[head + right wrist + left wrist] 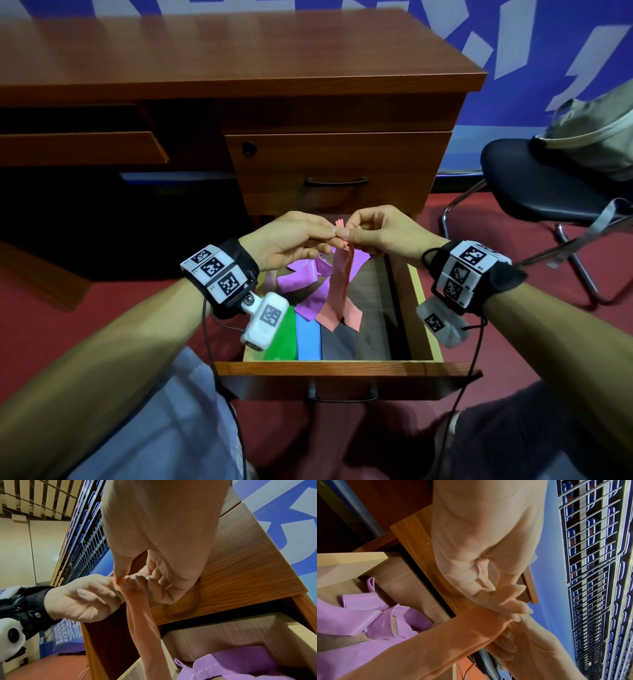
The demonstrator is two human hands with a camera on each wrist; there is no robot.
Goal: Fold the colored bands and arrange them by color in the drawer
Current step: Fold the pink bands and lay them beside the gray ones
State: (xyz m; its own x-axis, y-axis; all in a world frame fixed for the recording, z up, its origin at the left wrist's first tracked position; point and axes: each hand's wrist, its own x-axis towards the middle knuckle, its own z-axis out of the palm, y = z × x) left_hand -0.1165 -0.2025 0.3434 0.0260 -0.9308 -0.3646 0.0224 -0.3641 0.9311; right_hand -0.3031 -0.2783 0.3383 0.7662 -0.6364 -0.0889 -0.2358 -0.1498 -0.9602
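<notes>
Two hands meet above the back of the open drawer point(342, 369): the left hand point(291, 240) and the right hand point(380, 234) each pinch the bunched top end of a salmon-pink band point(339, 287) between thumb and fingertips, the other fingers curled in. That band hangs into the drawer's middle, its tails resting beside a loose heap of purple bands point(301, 277) toward the drawer's back left. The pinch is narrow and covers several gathered layers, so one layer may slip free and leave the fold lopsided. The tails could also snag the purple heap and drag it along if the band is lifted. Along the drawer's front left lie a folded green band point(279, 342), a blue band point(308, 339) and a dark grey band point(337, 346); swinging tails might nudge that row askew.
</notes>
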